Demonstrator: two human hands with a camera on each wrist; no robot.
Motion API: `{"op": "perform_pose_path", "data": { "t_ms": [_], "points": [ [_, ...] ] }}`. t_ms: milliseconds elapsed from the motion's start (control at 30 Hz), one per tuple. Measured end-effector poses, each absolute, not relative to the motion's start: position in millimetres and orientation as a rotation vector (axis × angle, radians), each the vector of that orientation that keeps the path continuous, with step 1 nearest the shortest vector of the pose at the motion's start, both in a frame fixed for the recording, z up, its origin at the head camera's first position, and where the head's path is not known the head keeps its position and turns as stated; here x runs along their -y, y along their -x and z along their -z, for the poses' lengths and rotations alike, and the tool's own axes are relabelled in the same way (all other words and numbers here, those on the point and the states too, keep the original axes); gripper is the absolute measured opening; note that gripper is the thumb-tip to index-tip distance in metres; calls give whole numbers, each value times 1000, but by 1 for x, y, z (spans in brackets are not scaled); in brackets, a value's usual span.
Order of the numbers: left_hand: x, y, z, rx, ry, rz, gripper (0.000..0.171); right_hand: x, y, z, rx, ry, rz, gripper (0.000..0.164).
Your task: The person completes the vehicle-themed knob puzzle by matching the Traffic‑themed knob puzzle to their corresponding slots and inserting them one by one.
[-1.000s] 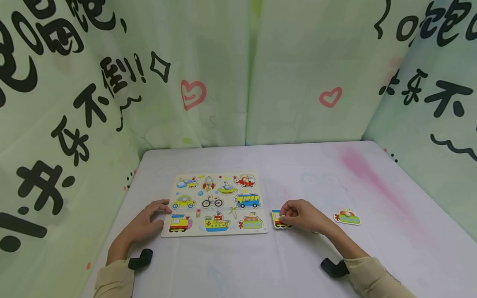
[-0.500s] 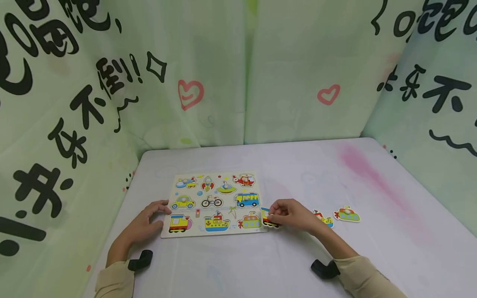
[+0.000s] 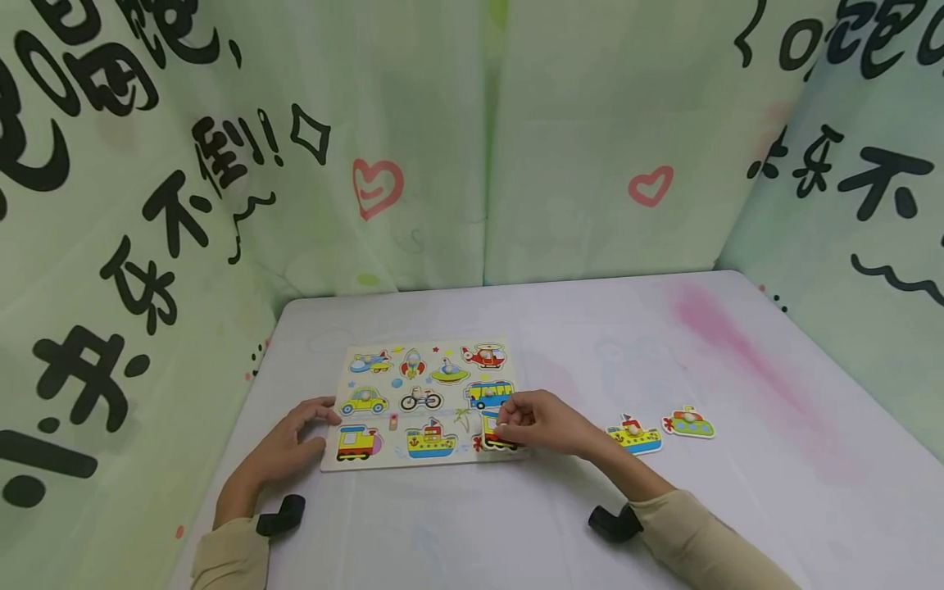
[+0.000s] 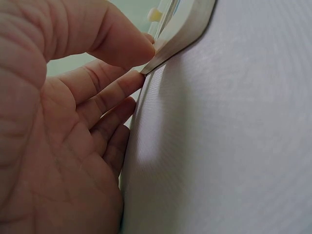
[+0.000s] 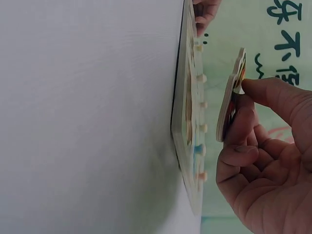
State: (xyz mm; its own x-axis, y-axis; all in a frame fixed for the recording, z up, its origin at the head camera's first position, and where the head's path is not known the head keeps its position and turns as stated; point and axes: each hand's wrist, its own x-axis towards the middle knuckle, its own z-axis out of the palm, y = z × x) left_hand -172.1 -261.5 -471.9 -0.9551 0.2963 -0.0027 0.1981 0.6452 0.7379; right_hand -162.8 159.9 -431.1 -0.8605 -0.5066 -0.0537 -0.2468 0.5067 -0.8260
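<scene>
My right hand [image 3: 542, 419] pinches a train puzzle piece [image 3: 492, 430] between thumb and fingers. The piece overlaps the submarine picture at the lower right of the peg puzzle board [image 3: 460, 460]. Seen from the right wrist, the piece [image 5: 230, 100] is tilted and held off the board [image 5: 179, 114], with a gap between them. My left hand [image 3: 288, 438] rests at the board's left side, fingers extended. In the left wrist view its thumb and fingertips meet the edge of the board [image 4: 183, 39]. A train picture [image 3: 356, 442] shows at the board's lower left.
To the right of the board lie a boat puzzle piece [image 3: 636, 436], partly behind the right forearm, and a submarine puzzle piece [image 3: 688, 423]. Knobbed vehicle pieces, such as the bus [image 3: 488, 394], sit in the board. A printed curtain [image 3: 442, 164] hangs behind the table.
The right hand has carried the train piece left, from the table beside the board to over its right part. The boat piece has come out from behind the arm. The left hand stays put.
</scene>
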Motion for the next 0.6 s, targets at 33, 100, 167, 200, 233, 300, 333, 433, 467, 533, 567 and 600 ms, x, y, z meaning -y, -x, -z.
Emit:
{"op": "perform_pose_path", "data": {
  "t_ms": [33, 100, 167, 200, 233, 300, 333, 433, 467, 533, 567, 600],
  "points": [
    [261, 172, 472, -2736, -412, -1205, 29, -157, 164, 430, -2466, 645, 1273, 14],
    [261, 172, 472, -2732, -409, -1209, 29, -150, 166, 429, -2465, 669, 1264, 13],
    [261, 172, 472, -2730, -408, -1210, 29, -144, 168, 429, -2465, 694, 1259, 12],
    [261, 172, 472, -2730, -408, -1209, 28, -140, 169, 428, -2461, 701, 1261, 11],
    [261, 172, 472, -2730, -406, -1210, 28, -137, 170, 428, -2461, 708, 1258, 10],
    [261, 172, 472, -2734, -408, -1208, 28, -131, 172, 428, -2452, 720, 1266, 9],
    [261, 173, 473, -2735, -410, -1207, 28, -128, 173, 428, -2444, 724, 1271, 9],
    [261, 173, 473, -2738, -418, -1205, 28, -119, 175, 428, -2418, 740, 1277, 9],
    [261, 173, 473, -2740, -422, -1204, 28, -116, 175, 427, -2410, 745, 1278, 9],
    [262, 173, 473, -2739, -432, -1208, 28, -111, 175, 426, -2402, 760, 1274, 9],
    [262, 173, 473, -2739, -437, -1212, 29, -108, 175, 426, -2405, 763, 1268, 10],
    [262, 173, 473, -2739, -442, -1214, 29, -106, 175, 425, -2406, 768, 1266, 10]
  ]
}}
